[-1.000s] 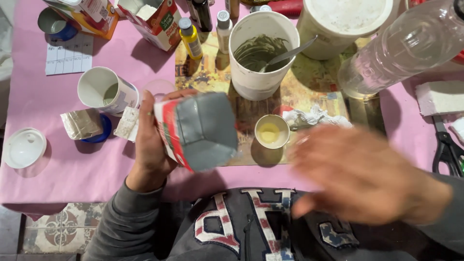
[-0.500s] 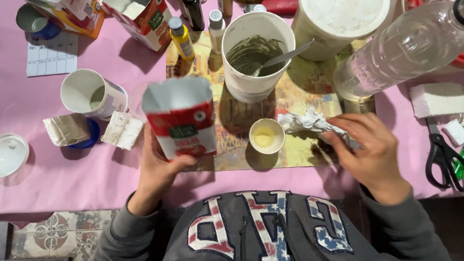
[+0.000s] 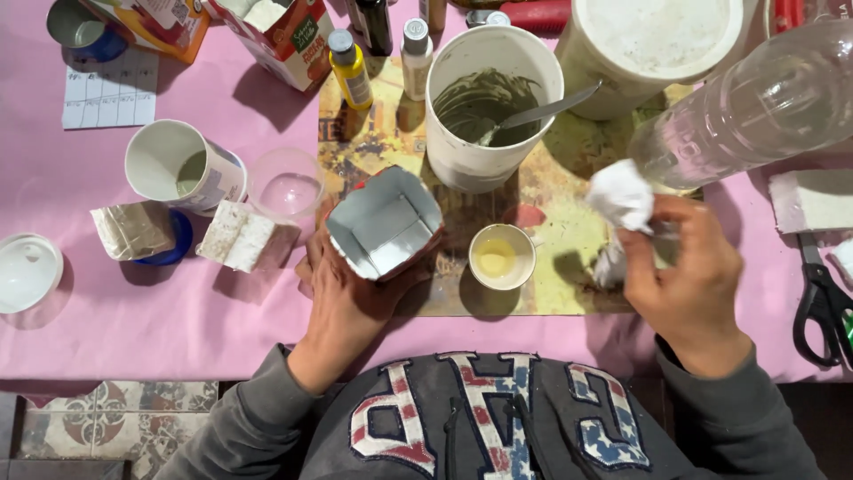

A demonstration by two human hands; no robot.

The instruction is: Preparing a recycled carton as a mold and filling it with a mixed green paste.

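Cut carton [image 3: 384,224], grey and empty inside with a red outer wall, sits upright in the left hand [image 3: 346,298], its open top facing the camera; the fingers wrap around its base from below and hold it just above the near edge of the worn yellow mat [image 3: 569,169]. Crumpled white paper [image 3: 620,197] is pinched in the right hand [image 3: 684,280], raised over the mat's right side, with a second wad of it hanging below the fingers. Just right of the carton stands a small cup of yellowish liquid [image 3: 501,256], and behind it a white bucket of grey-green paste [image 3: 491,102] with a metal spoon [image 3: 542,113] leaning in it. A clear plastic bottle [image 3: 755,102] lies tilted at upper right. Left of the carton, on the pink tablecloth [image 3: 133,311], are a clear bowl [image 3: 285,187], a white tipped cup [image 3: 182,167] and a pale foam block [image 3: 238,238]. Black scissors [image 3: 822,298] lie at the right edge.
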